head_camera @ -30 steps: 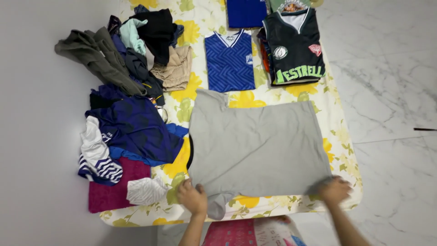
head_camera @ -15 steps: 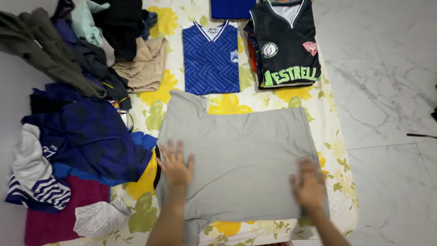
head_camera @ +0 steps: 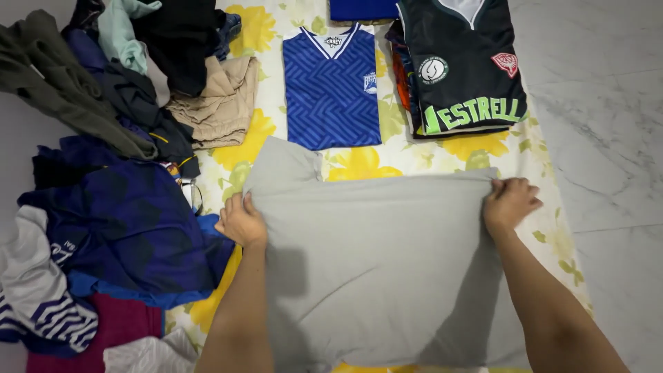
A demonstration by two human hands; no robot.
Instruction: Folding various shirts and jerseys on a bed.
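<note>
Grey T-shirt (head_camera: 373, 255) spread flat on a floral sheet (head_camera: 514, 155), near centre. The left hand (head_camera: 239, 222) pinches its left edge and the right hand (head_camera: 509, 203) grips its far right corner, both closed on cloth. The fabric appears light, soft and limp, likely to sag and crease, so edges and corners seem the best holds. A loose clothes pile (head_camera: 110, 179) crowds the left; folded jerseys (head_camera: 400, 83) lie beyond; marble floor (head_camera: 601, 124) opens right.
</note>
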